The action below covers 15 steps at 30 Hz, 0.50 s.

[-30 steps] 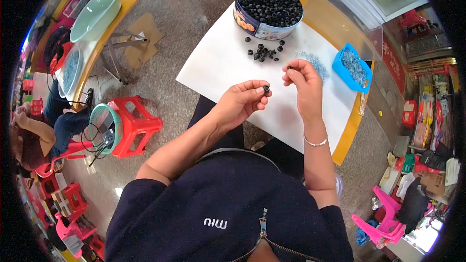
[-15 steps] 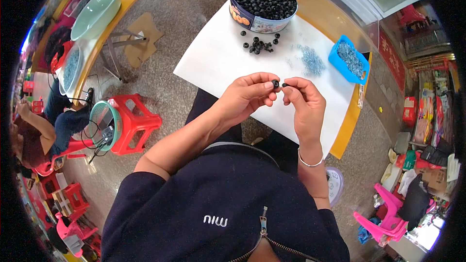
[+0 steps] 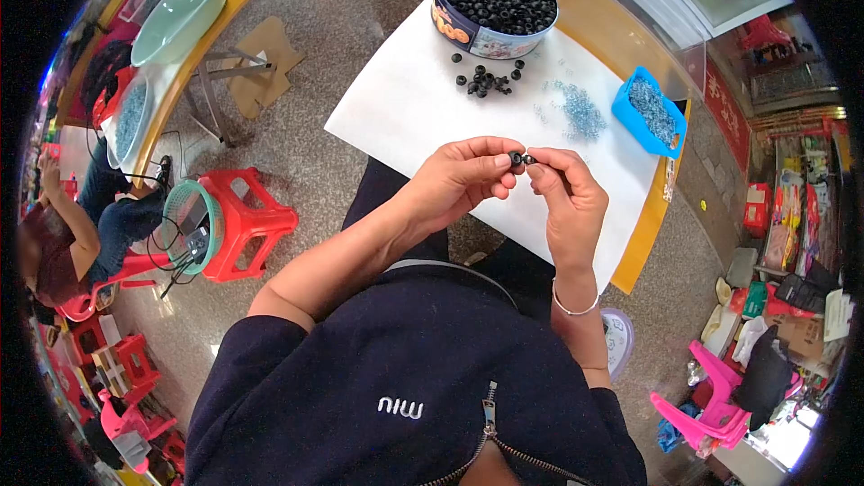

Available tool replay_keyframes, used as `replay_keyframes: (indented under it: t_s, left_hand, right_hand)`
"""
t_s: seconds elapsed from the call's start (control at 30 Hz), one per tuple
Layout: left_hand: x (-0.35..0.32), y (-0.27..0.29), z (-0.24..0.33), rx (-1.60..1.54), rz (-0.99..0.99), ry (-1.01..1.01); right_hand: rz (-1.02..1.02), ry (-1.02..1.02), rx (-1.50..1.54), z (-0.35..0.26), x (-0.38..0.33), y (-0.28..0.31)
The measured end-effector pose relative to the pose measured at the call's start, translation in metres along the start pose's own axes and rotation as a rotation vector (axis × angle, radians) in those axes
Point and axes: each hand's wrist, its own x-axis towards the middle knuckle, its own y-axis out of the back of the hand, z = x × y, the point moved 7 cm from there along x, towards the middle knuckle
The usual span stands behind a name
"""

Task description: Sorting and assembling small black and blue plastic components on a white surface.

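Observation:
Over the near part of the white-covered table (image 3: 396, 117), my left hand (image 3: 461, 175) pinches a round black piece (image 3: 516, 158) with a ring-like face between thumb and fingers. My right hand (image 3: 572, 202), with a bracelet at the wrist, pinches a smaller black piece (image 3: 530, 160) right up against it. Whether the two are joined, I cannot tell. Beyond my hands lies a loose group of similar black pieces (image 3: 483, 83). A round tub (image 3: 490, 42) behind it is heaped with more. To its right, tiny clear bluish pieces (image 3: 583, 115) are spread out.
At the table's right edge a bright blue basket (image 3: 621, 110) holds more bluish pieces. Left on the floor are a red stool (image 3: 256, 225) and a green mesh basket (image 3: 216, 216) with cables. A person (image 3: 72, 234) sits far left, near another table with a pale green basin (image 3: 180, 18).
My right hand has brought its small black piece leftward until it meets the round piece in my left hand. The whole view has shifted slightly.

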Motion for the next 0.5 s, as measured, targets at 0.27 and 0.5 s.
replay_keyframes:
  t_s: [0.27,0.5]
  left_hand:
    - [0.000,0.004,-0.003,0.030,0.009,0.018]
    - [-0.001,0.002,0.001,0.111,0.060,-0.005]
  right_hand:
    - [-0.011,0.155,-0.231,-0.019,-0.003,-0.004]
    - [-0.027,0.298,-0.424,-0.026,-0.005,-0.010]
